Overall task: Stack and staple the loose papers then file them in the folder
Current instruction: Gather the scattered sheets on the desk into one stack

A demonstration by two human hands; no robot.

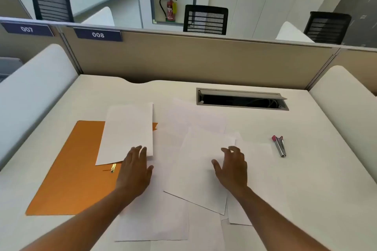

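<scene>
Several loose white sheets lie scattered over the white desk (306, 179). One sheet (128, 130) rests partly on the orange folder (69, 177) at the left, which shows a metal fastener (112, 167). A tilted sheet (195, 167) lies in the middle over others. My left hand (135, 171) is flat with fingers apart, its fingertips at the lower edge of the sheet on the folder. My right hand (231, 166) hovers with curled, spread fingers over the tilted sheet and holds nothing. A small silver and red stapler (279, 145) lies to the right of the papers.
An open cable tray (242, 100) is sunk in the desk at the back. Beige partition panels (183, 59) close the far side, and white dividers (30, 87) flank the desk. Black chairs stand beyond the partition.
</scene>
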